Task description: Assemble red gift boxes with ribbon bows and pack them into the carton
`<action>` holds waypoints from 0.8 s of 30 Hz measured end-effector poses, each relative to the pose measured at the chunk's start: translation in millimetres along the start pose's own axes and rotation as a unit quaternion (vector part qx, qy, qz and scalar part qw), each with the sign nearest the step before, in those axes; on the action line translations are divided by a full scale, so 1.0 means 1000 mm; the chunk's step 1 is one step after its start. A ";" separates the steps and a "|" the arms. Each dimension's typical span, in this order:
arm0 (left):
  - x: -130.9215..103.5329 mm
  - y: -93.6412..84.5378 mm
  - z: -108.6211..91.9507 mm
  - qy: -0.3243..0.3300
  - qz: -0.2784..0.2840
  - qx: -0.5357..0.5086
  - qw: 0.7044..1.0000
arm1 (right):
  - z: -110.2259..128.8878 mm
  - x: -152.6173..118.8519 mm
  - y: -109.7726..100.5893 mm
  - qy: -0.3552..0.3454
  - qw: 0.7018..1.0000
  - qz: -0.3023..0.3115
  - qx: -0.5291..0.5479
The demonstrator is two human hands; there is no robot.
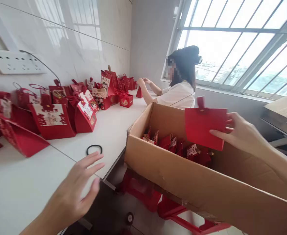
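Pinched between the thumb and fingers of my right hand [238, 132] is a red gift box [204, 125] with a short strap on top. It is held above the open cardboard box [168, 163], its plain side towards me. Several more red gift boxes [166, 142] lie down inside the carton. My left hand [76, 186] hovers over the table edge with its fingers apart and nothing in them. Just beyond its fingertips a black elastic band [94, 149] lies on the white table [114, 130].
Red gift boxes [52, 120] stand in rows along the tiled wall. At the table's far end a person [180, 91] in white handles a small red box [139, 92]. Under the carton are red plastic stools [173, 209]. A socket strip [16, 62] is on the left wall.
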State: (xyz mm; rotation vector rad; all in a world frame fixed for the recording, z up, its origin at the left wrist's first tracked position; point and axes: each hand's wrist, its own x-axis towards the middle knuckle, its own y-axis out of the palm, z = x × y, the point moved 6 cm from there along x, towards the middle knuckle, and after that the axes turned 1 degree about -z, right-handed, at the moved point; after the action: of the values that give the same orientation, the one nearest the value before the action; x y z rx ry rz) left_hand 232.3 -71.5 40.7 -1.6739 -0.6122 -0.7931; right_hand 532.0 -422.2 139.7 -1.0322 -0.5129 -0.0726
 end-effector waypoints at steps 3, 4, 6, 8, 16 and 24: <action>0.058 0.051 -0.026 0.117 0.007 -0.026 0.993 | -0.018 0.023 0.044 -0.031 0.981 0.094 -0.167; 0.072 0.064 -0.029 0.137 -0.001 -0.033 0.990 | -0.022 0.028 0.058 -0.046 0.971 0.125 -0.201; 0.089 0.086 -0.026 0.136 -0.013 -0.042 0.990 | -0.030 0.034 0.086 -0.082 0.949 0.188 -0.240; 0.096 0.103 -0.017 0.103 -0.012 -0.051 0.993 | -0.038 0.037 0.109 -0.101 0.932 0.238 -0.255; 0.084 0.125 -0.011 -0.020 -0.106 -0.093 0.990 | -0.047 0.016 0.165 -0.023 0.926 0.363 -0.104; 0.075 0.133 -0.006 -0.026 -0.184 -0.092 0.978 | -0.029 -0.012 0.221 -0.118 0.908 0.395 -0.070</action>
State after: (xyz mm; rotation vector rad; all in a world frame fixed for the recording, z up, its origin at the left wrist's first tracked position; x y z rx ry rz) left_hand 378.2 -109.2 16.3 -1.7774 -0.9272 -1.0999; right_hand 596.9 -333.3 -54.4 -1.3350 -0.2752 0.7545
